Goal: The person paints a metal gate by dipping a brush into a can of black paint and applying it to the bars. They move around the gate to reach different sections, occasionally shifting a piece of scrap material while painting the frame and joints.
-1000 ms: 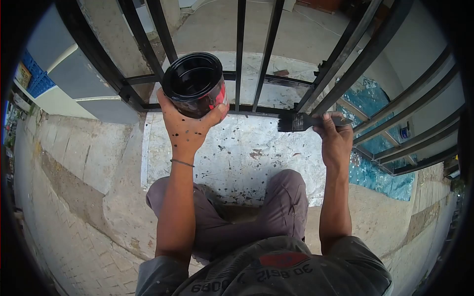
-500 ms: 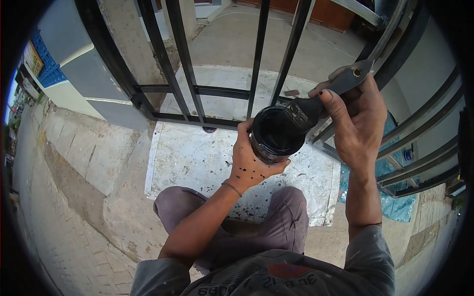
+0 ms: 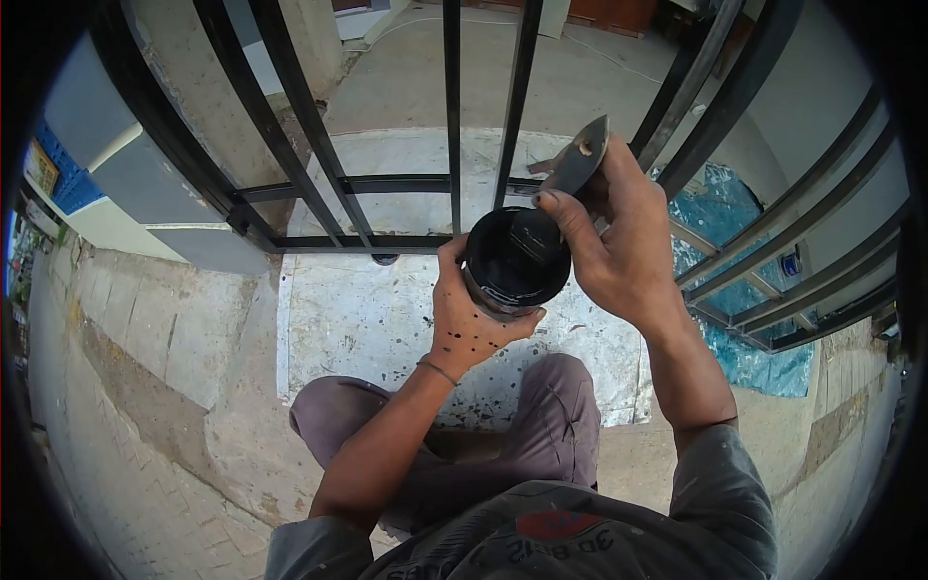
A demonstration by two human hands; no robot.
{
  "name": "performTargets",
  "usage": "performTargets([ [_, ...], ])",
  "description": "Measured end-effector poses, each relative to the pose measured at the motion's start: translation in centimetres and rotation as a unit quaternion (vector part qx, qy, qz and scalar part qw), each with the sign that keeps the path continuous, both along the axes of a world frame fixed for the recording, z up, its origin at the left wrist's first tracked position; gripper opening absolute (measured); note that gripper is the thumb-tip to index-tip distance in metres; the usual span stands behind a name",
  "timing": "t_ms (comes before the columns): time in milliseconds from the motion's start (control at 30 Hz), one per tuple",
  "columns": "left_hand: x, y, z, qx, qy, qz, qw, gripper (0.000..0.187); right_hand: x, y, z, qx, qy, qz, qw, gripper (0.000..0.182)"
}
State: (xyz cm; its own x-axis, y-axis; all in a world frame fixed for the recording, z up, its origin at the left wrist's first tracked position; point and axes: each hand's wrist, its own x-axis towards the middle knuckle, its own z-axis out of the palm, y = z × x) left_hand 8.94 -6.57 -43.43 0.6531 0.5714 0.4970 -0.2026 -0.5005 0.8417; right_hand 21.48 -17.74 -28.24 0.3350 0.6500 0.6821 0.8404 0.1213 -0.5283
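Head view: the left hand (image 3: 467,324) grips a black paint can (image 3: 514,261) from below, held up before the gate (image 3: 451,126). The right hand (image 3: 619,242) is closed on a brush (image 3: 572,172), its bristles dipped into the can's open top.

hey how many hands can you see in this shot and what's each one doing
2. The left hand grips the black paint can from below. The right hand holds the paintbrush, bristles down in the can. No other hands show.
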Motion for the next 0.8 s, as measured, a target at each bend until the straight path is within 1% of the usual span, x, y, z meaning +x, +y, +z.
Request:
performTargets([
  [33,-0.2,0.2,0.0,0.021,-0.003,0.008,1.000,0.109,-0.2,0.1,-0.2,-0.009,0.002,0.001,1.000,0.029],
  [100,-0.2,0.2,-0.2,0.002,0.005,-0.010,1.000,0.111,-0.5,0.3,-0.6,-0.031,0.009,-0.018,0.999,0.028],
  [200,-0.2,0.4,-0.6,0.028,0.010,0.013,0.999,0.112,-1.2,0.6,-0.8,-0.053,0.021,-0.016,0.998,0.027],
  [300,-0.4,0.3,-0.4,0.037,0.041,0.018,0.998,0.113,-2.0,0.5,-0.6,-0.060,0.058,-0.004,0.997,0.027],
  [333,-0.3,0.3,-0.4,0.032,0.050,0.019,0.998,0.114,-2.1,0.8,-1.0,-0.031,0.058,0.015,0.998,0.026],
  [367,-0.3,0.2,-0.3,0.027,0.059,0.019,0.998,0.114,-2.3,1.0,-1.0,-0.031,0.057,0.016,0.998,0.026],
  [433,-0.3,0.3,-0.2,0.021,0.059,0.017,0.998,0.114,-2.8,1.1,-1.0,-0.007,0.136,0.012,0.991,0.022],
  [467,-0.3,0.2,-0.2,0.014,0.060,0.015,0.998,0.113,-2.7,1.0,-1.2,-0.007,0.137,0.011,0.991,0.022],
  [533,-0.3,0.3,-0.2,0.018,0.050,0.015,0.998,0.113,-1.8,0.8,-1.5,0.023,0.267,0.010,0.963,0.017],
  [567,-0.3,0.4,-0.3,0.023,0.040,0.017,0.999,0.112,-1.2,0.6,-1.8,0.024,0.268,0.006,0.963,0.017],
  [633,0.0,0.6,-0.9,0.044,0.012,0.023,0.999,0.113,0.1,-0.1,-2.3,0.046,0.305,-0.021,0.951,0.014],
  [667,-0.1,0.5,-0.9,0.017,0.009,0.022,1.000,0.108,0.5,-0.2,-2.5,0.075,0.334,-0.015,0.939,0.013],
  [700,-0.1,0.4,-0.7,-0.010,0.006,0.017,1.000,0.104,1.1,-0.4,-3.1,0.091,0.361,-0.033,0.927,0.014],
  [733,-0.1,0.4,-0.5,-0.026,0.018,0.017,0.999,0.104,1.5,-0.7,-3.6,0.114,0.377,-0.032,0.919,0.015],
  [767,0.0,0.4,-0.7,-0.028,0.003,0.014,0.999,0.105,1.9,-0.9,-4.1,0.138,0.391,-0.031,0.910,0.015],
  [800,0.1,0.6,-1.0,-0.021,0.002,0.018,1.000,0.106,2.2,-1.4,-4.6,0.134,0.391,-0.047,0.909,0.015],
])
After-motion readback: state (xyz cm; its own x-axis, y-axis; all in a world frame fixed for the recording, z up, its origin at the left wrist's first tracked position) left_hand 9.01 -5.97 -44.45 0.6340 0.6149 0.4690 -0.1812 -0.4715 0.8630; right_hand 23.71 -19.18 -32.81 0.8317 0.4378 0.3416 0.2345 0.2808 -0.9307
